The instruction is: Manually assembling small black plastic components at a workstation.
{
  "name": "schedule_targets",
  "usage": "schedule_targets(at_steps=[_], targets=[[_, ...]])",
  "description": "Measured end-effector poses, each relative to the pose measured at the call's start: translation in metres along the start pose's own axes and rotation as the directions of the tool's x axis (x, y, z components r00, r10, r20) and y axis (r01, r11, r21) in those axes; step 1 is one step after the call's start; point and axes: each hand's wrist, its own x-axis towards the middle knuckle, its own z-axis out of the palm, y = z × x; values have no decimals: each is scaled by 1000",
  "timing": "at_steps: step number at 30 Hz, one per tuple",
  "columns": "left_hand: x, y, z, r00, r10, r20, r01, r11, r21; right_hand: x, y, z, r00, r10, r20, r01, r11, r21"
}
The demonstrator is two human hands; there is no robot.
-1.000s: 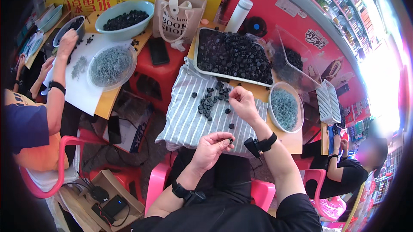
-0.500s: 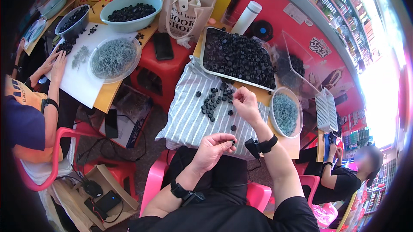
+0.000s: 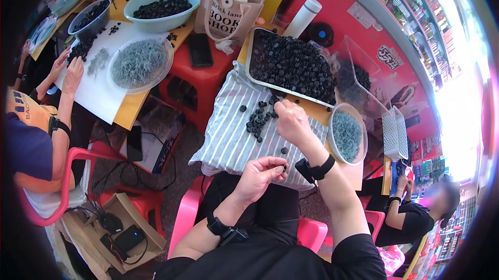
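Between the thumb and fingers of my left hand [image 3: 260, 177] a small round black cap [image 3: 284, 168] is pinched, low over the front of a striped grey cloth [image 3: 223, 142]. My right hand [image 3: 293, 122] reaches over the cloth, at the right side of a loose pile of black caps [image 3: 255, 123]. Its fingers are bent together, and what lies in them, if anything, is hidden by the hand. One single cap [image 3: 284, 150] rests on the cloth between my two hands.
Behind the cloth stands a white-rimmed tray [image 3: 248, 68] heaped with black caps. To its right is a round tub [image 3: 365, 142] of small translucent grey-green pieces [image 3: 346, 133]. A white bottle [image 3: 303, 18] stands behind the tray. At a left table, a co-worker's hands [image 3: 73, 75] handle black caps.
My right hand has shifted slightly left, closer in against the loose pile. My left hand keeps its pinch on the cap. The whole view has moved a little.
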Motion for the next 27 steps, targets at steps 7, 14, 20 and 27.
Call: schedule_targets(at_steps=[7,14,20,27], targets=[[-3,2,-1,1000,2,0,-2,1000,10,-22,2,4,992,-6,-129,16,997,80],[-1,2,1,1000,14,9,-14,998,64,-18,8,8,977,96,-189,-67,986,152],[-1,-4,-1,1000,17,-4,-16,997,75,-18,10,7,964,149,-222,-100,971,218],[-2,-4,-8,999,43,11,-44,998,51,-92,-10,-70,981,190,30,-180,853,490]])
